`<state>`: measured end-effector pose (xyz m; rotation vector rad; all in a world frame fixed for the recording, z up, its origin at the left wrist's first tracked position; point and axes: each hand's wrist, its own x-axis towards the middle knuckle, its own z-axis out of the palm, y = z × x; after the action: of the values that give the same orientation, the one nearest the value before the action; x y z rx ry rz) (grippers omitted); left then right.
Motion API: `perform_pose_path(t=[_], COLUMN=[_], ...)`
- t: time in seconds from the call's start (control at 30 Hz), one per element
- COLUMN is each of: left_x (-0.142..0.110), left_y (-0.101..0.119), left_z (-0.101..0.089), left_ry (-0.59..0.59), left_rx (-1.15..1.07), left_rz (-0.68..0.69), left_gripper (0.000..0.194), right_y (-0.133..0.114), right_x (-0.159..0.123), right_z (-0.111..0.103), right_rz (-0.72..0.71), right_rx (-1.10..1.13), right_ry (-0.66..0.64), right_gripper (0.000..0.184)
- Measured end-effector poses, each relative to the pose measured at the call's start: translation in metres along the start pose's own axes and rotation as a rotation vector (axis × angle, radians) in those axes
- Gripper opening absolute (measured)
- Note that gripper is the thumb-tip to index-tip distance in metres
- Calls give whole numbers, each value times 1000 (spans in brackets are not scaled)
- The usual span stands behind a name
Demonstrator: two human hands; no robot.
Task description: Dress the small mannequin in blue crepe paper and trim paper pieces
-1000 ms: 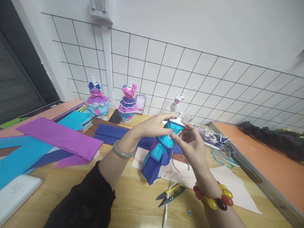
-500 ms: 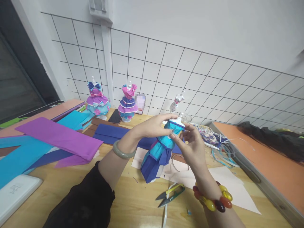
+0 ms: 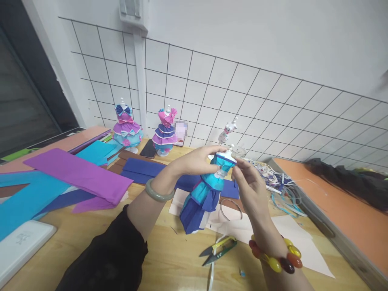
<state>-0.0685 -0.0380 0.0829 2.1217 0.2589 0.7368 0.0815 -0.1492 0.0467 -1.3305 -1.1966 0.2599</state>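
The left hand grips the tilted white mannequin in a turquoise-and-blue tiered fabric dress, beyond the yellow-and-green metal snips; the right hand's grip cannot be told. Hold steady; avoid crushing the tiers.

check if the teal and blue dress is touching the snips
Apart. The head view shows bare wooden table between the lower edge of the dress and the blades of the snips.

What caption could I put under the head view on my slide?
Left hand holding a mannequin in turquoise and blue, right hand close beside it, snips on a wooden table.
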Motion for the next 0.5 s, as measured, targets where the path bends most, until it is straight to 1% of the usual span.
perform_pose_path(t=[0.07,0.17,0.37,0.5], left_x=[0,-1,-2,-3], left_y=[2,6,14,11], left_z=[1,2,4,4], left_ry=[1,-11,-40,-65], left_rx=[2,-1,-9,-17], left_rz=[-3,4,53,66], left_gripper=[58,58,55,55], right_y=[-4,-9,-23,-33], right_x=[0,-1,0,8], right_z=[-2,-6,-17,-16], right_rz=[7,-30,-108,-214], right_rx=[-21,-81,-264,-251], right_ry=[56,118,101,41], right_gripper=[35,38,33,28])
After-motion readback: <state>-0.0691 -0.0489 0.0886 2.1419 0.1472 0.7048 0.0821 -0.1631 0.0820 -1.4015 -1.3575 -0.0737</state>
